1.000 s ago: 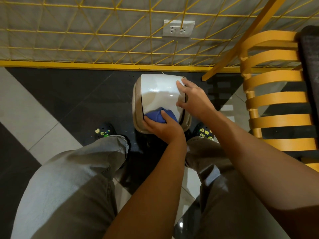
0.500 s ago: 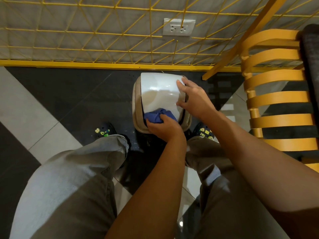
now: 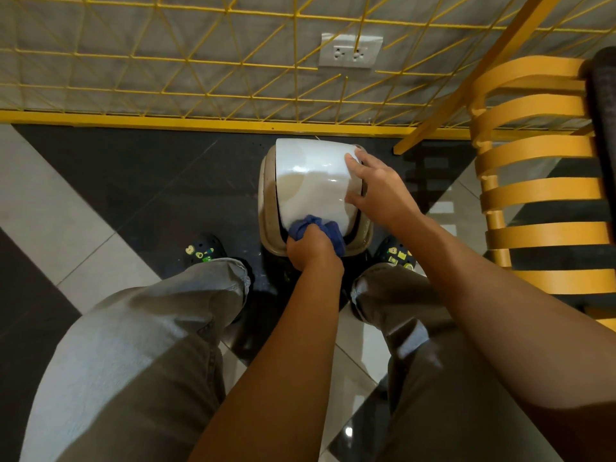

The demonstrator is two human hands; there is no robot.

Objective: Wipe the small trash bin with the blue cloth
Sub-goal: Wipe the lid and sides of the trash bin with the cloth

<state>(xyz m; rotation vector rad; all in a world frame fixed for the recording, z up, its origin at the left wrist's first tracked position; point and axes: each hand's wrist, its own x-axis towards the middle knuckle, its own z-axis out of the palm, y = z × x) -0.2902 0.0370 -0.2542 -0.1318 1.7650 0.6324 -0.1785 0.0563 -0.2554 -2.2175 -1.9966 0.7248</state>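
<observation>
The small trash bin stands on the dark floor between my feet, beige with a glossy white swing lid. My left hand grips the bunched blue cloth and presses it against the near edge of the lid. My right hand holds the right side of the lid. Its index finger and thumb lie on the white surface and the other fingers curl over the edge. The bin's body below the rim is mostly hidden.
A yellow wire grid with a yellow base rail runs just behind the bin, with a wall socket behind it. A yellow slatted chair stands close on the right. My legs and dark clogs flank the bin.
My left hand has rubbed the cloth a little along the lid's near edge, ending slightly nearer to me. The right hand and the bin have stayed put.
</observation>
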